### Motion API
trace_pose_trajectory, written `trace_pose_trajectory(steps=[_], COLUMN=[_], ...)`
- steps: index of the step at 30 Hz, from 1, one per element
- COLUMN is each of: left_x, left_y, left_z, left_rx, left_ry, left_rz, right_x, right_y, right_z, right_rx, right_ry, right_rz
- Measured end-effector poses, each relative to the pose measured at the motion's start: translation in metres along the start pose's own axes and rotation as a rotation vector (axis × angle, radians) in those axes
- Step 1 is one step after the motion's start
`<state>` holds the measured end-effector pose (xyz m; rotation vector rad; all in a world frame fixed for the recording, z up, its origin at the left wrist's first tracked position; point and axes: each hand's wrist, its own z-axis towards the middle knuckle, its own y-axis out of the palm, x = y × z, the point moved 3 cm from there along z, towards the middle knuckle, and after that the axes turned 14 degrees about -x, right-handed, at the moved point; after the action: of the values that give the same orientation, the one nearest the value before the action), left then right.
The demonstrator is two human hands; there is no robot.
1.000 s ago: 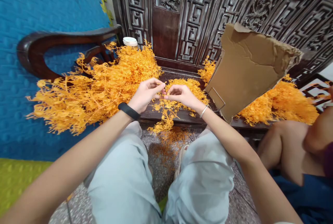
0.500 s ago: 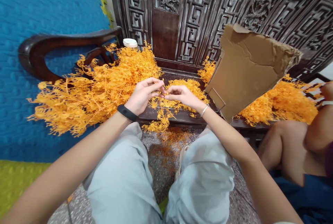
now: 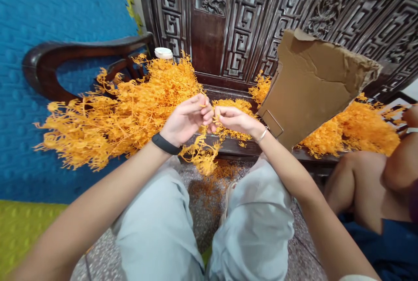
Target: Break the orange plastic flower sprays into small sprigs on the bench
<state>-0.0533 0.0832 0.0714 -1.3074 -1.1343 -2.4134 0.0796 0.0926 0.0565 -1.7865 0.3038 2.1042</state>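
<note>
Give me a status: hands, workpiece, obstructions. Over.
Left hand and right hand close together, both pinching orange, branching, plastic-looking sprig. Sprig dangling below them. Creased brown cardboard sheet off to the right, not between hands.

No readable txt, labels, brands, nos. or signs anywhere in head-cam view.

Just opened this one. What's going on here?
A person sits facing a carved wooden bench, working at an orange sprig with the left hand and right hand close together. Small orange bits show at the fingertips, and the sprig hangs below the hands. A large orange heap lies on the left, with a smaller pile behind the right hand. To the right, a cardboard piece leans at a tilt, near another person's bare leg.
</note>
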Motion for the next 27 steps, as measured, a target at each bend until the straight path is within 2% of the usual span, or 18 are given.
trace_pose_trajectory(steps=[3,9,13,16,18,22,24,27], left_x=[0.000,-0.006,-0.008,-0.001,0.010,0.024,0.023,0.016], left_y=[0.009,0.023,0.032,0.033,0.030,0.022,0.018,0.012], left_z=[0.001,0.004,0.000,-0.009,-0.015,-0.018,-0.015,-0.010], left_rx=[-0.058,-0.079,-0.141,-0.090,-0.015,0.035,0.029,0.022], left_ry=[-0.010,-0.032,-0.145,-0.202,-0.131,0.034,0.038,-0.010], left_rz=[-0.051,-0.134,-0.118,-0.158,-0.194,-0.206,-0.176,-0.098], right_x=[-0.001,-0.001,0.006,0.005,-0.002,-0.014,-0.009,0.014], right_y=[0.001,0.001,0.005,0.004,-0.002,-0.025,-0.039,-0.062], right_z=[0.000,-0.004,-0.007,-0.013,-0.019,-0.031,-0.035,-0.041], right_rx=[-0.040,-0.155,-0.286,-0.313,-0.191,0.256,0.464,0.738], right_ry=[-0.009,-0.024,-0.018,-0.041,-0.097,-0.172,-0.155,-0.071], right_rz=[0.057,0.142,0.169,0.157,0.120,0.029,-0.012,-0.093])
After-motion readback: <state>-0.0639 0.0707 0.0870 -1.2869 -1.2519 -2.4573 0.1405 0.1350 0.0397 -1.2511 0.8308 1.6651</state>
